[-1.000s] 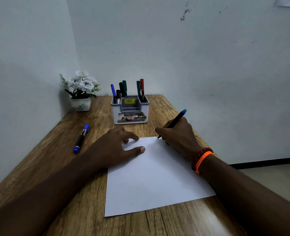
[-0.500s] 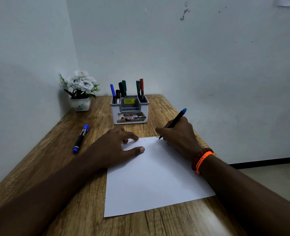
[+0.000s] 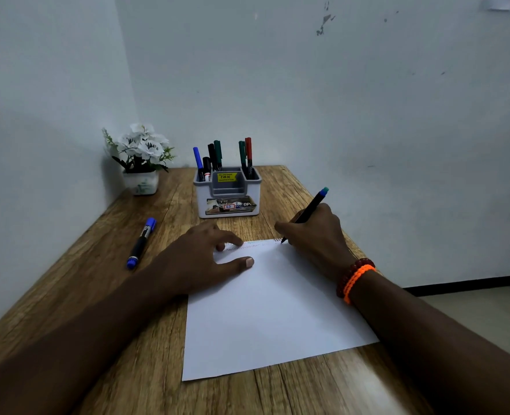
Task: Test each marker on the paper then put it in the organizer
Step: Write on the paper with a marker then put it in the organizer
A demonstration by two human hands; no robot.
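Blue marker still waiting on the desk. My left hand stays flat on the paper, fingers spread. Right hand pinches the teal-capped marker, tip nudged right, scribbling; organizer comes next.

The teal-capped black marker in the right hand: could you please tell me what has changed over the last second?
Barely anything: the teal-capped black marker, gripped by the right hand, keeps its tip at the far edge of the white paper sheet. The left hand stays pressing the sheet; the blue-capped marker still lies on the wooden table.
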